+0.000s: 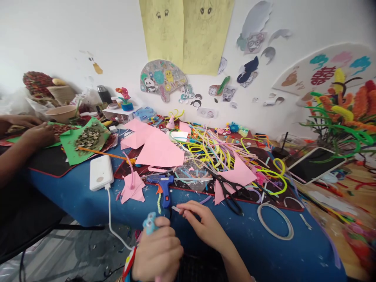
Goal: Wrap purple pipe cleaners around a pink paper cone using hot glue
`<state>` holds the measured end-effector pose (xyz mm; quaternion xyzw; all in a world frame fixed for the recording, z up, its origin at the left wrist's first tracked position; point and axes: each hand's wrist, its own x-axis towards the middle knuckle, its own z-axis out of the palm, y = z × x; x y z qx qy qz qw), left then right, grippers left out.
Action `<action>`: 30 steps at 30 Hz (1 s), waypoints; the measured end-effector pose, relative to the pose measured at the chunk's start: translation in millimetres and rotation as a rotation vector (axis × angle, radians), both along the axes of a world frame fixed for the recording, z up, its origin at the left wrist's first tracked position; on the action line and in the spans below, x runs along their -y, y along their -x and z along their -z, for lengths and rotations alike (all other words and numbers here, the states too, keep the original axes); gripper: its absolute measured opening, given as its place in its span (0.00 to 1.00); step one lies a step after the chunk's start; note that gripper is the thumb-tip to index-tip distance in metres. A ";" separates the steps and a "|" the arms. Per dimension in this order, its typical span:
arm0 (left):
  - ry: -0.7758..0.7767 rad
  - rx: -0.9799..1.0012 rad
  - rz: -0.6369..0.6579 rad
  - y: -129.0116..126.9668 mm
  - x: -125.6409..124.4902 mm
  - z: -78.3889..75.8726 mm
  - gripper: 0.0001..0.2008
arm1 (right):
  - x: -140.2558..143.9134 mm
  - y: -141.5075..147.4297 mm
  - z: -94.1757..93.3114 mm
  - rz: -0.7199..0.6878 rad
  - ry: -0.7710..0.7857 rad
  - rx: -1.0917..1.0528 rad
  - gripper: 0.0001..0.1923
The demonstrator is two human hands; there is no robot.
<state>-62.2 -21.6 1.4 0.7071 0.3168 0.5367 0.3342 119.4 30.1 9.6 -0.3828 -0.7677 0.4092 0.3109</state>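
Left hand fingers clenched round a fuzzy blue figure; right hand pinches a small white strip near the glue gun.

Bare blue surface lies open just ahead of the hands, hemmed by the glue gun, scissors and tape ring, with tangled pipe cleaners crowding everything behind.

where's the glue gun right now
In the head view, the blue glue gun lies on the blue table near its front edge, just beyond the right hand, between a pink paper scrap and the black scissors.
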 end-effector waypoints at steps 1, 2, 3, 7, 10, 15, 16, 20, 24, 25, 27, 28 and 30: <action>-0.097 0.019 -0.037 4.3 -0.6 2.7 0.04 | -1.3 7.6 -2.4 0.077 -0.053 0.138 0.13; -0.249 0.077 -0.221 7.9 -2.1 4.9 0.07 | -2.6 16.5 -4.9 0.134 -0.081 0.250 0.11; -0.329 0.104 -0.353 10.6 -4.4 6.7 0.09 | -4.2 26.6 -7.3 0.172 -0.090 0.325 0.09; -0.338 -0.002 -0.541 19.2 -16.8 13.0 0.10 | -15.6 69.6 -15.7 0.265 -0.065 0.513 0.21; -0.300 -0.075 -0.594 27.0 -22.7 19.4 0.09 | -29.0 92.7 -17.6 0.291 -0.028 0.571 0.18; -0.238 -0.202 -0.635 32.8 -24.0 31.1 0.16 | -40.4 96.9 -9.8 0.310 0.000 0.457 0.07; -0.226 -0.210 -0.646 32.5 -24.2 33.1 0.16 | -39.8 94.4 -7.6 0.315 0.008 0.404 0.07; -0.174 -0.135 -0.695 31.8 -25.9 40.8 0.13 | -33.2 84.2 -2.5 0.283 0.058 0.105 0.11; -0.034 -0.079 -0.660 36.8 -23.4 44.1 0.14 | -25.3 79.0 -2.2 0.228 0.083 -0.187 0.08; 0.017 -0.058 -0.635 38.2 -21.9 43.3 0.15 | -22.9 78.0 -1.5 0.244 0.085 -0.241 0.07; 0.115 0.010 -0.577 40.0 -18.4 39.8 0.16 | -16.7 75.3 1.3 0.313 0.087 -0.323 0.08; 0.153 0.057 -0.542 40.0 -16.7 37.5 0.17 | -12.6 73.3 3.2 0.355 0.088 -0.353 0.08; 0.216 0.160 -0.458 37.6 -13.8 33.2 0.21 | -2.9 66.8 6.6 0.422 0.090 -0.399 0.10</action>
